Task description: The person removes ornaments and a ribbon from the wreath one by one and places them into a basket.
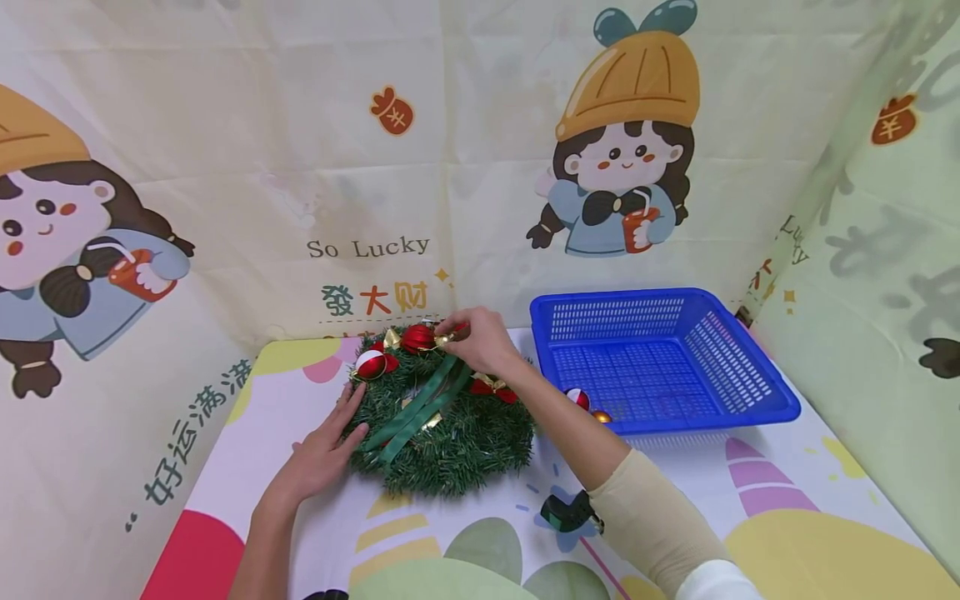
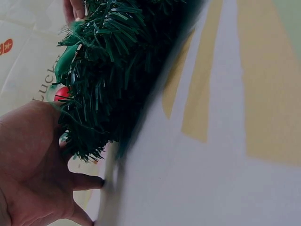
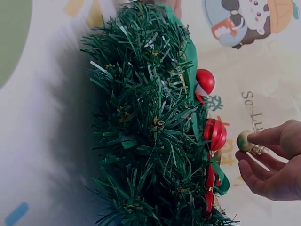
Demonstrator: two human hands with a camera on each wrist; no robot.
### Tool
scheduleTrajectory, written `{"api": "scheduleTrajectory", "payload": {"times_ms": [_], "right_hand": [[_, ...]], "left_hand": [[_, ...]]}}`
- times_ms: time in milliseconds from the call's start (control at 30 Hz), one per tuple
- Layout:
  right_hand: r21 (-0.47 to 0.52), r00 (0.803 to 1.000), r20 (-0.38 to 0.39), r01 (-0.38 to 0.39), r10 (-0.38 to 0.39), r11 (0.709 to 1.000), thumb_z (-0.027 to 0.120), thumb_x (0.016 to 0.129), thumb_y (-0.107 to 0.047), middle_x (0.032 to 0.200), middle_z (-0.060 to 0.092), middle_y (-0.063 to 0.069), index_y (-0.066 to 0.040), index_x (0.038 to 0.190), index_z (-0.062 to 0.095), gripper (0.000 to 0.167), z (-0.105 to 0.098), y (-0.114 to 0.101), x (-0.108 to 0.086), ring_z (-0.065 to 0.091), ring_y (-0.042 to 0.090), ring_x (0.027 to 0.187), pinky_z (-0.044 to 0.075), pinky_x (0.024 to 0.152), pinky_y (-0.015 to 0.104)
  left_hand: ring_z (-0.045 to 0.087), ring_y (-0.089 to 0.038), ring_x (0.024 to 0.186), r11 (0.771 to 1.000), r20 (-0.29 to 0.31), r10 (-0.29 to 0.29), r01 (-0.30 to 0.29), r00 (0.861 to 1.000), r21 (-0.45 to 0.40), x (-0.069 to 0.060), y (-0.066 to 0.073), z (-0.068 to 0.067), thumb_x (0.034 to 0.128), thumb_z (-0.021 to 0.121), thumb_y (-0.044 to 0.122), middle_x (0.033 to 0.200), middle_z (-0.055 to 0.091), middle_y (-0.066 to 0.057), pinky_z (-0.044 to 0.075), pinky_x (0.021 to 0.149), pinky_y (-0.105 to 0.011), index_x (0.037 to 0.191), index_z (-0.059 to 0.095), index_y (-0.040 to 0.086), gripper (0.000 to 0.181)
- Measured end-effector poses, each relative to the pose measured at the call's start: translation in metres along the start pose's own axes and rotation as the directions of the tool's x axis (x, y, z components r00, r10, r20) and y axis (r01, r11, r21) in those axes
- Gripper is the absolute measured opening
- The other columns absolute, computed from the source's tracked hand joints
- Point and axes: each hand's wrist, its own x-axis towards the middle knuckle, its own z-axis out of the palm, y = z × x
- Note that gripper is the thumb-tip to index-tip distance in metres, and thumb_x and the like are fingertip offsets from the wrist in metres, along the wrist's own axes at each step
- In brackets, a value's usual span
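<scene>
A green wreath (image 1: 472, 450) lies on the table, with a green ribbon (image 1: 420, 408) across its middle. On its far side sit a ridged red bauble (image 1: 417, 337) and a red-and-white bauble (image 1: 370, 364); a red bow (image 1: 495, 387) is at the right. My left hand (image 1: 322, 457) rests against the wreath's left side, fingers spread. Above the far part, my right hand (image 1: 486, 343) pinches a small gold bauble (image 3: 244, 141) between thumb and fingertips. In the right wrist view this bauble is apart from the branches.
To the right stands a blue plastic basket (image 1: 697, 427). A red-and-white bauble (image 1: 578, 398) and a gold bauble (image 1: 602, 417) are at its near left corner. A black-and-green object (image 1: 564, 512) lies by the right forearm. A printed cloth wall (image 1: 480, 208) rises behind the table.
</scene>
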Motion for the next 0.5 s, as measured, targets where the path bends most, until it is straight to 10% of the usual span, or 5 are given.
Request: {"api": "scheduleTrajectory", "payload": {"times_ms": [500], "right_hand": [[0.063,0.997,-0.038,0.066,-0.063,0.996,0.08,0.093,-0.012,0.117,0.077,0.001,-0.013,0.113,0.081,0.021,-0.011,0.001,-0.019,0.074,0.02,0.099,0.06,0.08,0.033]], "left_hand": [[0.028,-0.057,0.15,1.0,-0.001,-0.003,0.003,1.0,-0.004,0.0,-0.001,0.0,0.1119,0.043,0.045,0.177,0.003,-0.008,0.004,0.089,-0.099,0.169,0.012,0.031,0.067]]}}
